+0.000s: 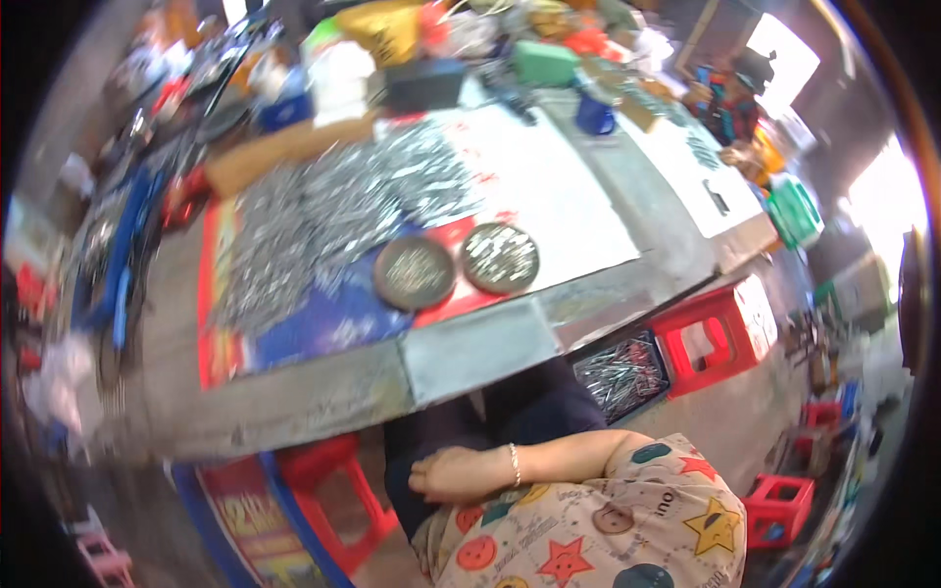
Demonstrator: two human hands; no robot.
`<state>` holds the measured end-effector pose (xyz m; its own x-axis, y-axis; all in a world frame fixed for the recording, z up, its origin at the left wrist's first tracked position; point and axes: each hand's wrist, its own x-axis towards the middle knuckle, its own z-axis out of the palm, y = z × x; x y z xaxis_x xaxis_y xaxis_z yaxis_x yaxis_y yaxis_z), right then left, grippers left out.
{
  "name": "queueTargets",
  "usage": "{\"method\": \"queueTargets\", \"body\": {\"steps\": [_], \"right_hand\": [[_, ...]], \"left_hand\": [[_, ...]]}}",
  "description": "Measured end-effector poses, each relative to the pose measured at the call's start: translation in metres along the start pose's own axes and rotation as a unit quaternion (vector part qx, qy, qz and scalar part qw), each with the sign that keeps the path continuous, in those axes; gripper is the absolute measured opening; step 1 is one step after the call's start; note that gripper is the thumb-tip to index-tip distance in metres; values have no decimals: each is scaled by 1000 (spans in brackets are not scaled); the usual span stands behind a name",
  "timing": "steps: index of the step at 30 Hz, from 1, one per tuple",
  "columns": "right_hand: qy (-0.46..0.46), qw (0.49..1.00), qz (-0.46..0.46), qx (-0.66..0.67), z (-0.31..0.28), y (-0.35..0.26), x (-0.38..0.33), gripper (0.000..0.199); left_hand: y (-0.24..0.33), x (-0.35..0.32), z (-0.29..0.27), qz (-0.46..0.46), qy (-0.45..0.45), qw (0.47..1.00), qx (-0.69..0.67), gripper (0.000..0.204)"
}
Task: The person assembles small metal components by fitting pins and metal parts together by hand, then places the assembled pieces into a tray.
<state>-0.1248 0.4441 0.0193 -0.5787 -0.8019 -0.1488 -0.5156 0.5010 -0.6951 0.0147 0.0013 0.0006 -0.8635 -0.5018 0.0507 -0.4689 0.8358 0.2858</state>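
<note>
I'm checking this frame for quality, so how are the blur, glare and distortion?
Head view: soft motion blur all over, so the pile of small metal parts smears into grey; windows at upper right blow out white; fisheye bends the table edge and darkens the corners; the right hand on the lap is fairly clear.

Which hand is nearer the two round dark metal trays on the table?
Right, by what shows. The right hand rests on the dark-trousered lap, below the grey table edge and well short of the round dark metal trays. The left hand is out of view.
</note>
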Motion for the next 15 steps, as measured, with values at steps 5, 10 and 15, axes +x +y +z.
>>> {"method": "queueTargets", "body": {"steps": [5,10,15], "right_hand": [[36,999,-6,-11,-3,-9,-23,26],[75,996,-27,44,-7,-7,-41,27],[141,981,-20,134,-27,6,-71,24]], "left_hand": [[154,6,-34,236,70,966,-78,29],[266,-15,-31,421,0,886,-192,20],[321,-7,-12,527,-66,811,-246,25]]}}
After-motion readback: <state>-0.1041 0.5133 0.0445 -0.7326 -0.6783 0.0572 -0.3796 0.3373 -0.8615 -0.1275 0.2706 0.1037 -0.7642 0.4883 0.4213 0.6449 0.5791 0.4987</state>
